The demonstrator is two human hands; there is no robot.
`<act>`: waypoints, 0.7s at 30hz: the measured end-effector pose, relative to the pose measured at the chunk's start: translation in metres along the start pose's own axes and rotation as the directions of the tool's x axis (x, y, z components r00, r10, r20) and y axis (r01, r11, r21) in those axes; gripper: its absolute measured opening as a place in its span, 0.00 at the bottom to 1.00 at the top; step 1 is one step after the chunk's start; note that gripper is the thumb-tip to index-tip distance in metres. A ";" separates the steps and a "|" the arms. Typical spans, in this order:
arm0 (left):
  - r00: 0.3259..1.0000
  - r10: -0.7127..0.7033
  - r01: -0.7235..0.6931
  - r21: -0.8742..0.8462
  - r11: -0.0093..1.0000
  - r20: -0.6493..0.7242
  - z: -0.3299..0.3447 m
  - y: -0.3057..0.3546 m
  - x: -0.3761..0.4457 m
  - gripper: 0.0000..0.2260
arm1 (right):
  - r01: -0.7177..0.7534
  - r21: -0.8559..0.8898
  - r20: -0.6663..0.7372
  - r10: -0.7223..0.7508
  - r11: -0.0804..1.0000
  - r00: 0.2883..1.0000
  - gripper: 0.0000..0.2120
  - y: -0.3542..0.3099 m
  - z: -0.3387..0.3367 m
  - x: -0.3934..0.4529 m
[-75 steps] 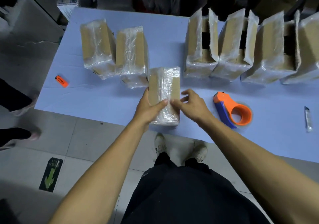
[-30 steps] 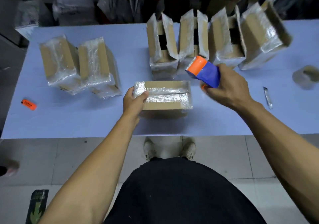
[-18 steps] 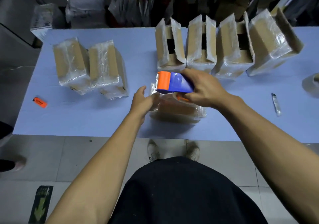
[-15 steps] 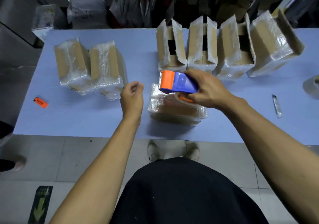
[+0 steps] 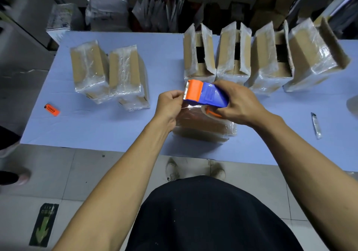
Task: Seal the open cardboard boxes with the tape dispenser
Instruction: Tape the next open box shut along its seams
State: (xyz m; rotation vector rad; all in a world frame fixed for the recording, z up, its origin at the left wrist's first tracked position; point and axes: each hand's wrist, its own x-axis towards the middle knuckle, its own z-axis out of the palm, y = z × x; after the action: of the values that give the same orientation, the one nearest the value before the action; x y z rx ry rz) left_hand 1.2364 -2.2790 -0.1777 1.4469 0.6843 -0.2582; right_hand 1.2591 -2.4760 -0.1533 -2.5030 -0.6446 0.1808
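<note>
The right hand (image 5: 239,103) grips the dispenser (image 5: 205,94), fingers curled around its blue body, holding it above the box (image 5: 205,127) that lies near the table's (image 5: 96,130) front edge. The left hand (image 5: 170,103) has its fingers curled, thumb and forefinger pinching at the dispenser's serrated orange end; the tape itself is too faint to make out. Four open boxes (image 5: 238,55) stand in a row along the rear edge, right of centre. Two taped boxes (image 5: 108,72) sit toward the rear left corner.
</note>
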 end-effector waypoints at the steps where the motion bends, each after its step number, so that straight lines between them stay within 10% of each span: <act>1: 0.999 0.047 -0.045 0.056 0.997 -0.023 -0.003 -0.001 0.001 0.10 | 0.013 -0.019 0.006 -0.013 1.000 1.000 0.18 -0.003 0.000 0.002; 21: 0.955 -0.276 0.268 -0.085 0.960 -0.110 -0.051 -0.061 0.043 0.05 | 0.110 -0.362 0.197 -0.040 0.926 0.980 0.26 -0.021 -0.003 0.004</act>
State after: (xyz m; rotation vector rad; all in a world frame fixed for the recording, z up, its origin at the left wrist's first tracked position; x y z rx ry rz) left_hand 1.2223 -2.2283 -0.2511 1.3080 0.9851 -0.3589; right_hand 1.2548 -2.4604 -0.1393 -2.8404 -0.9254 0.2910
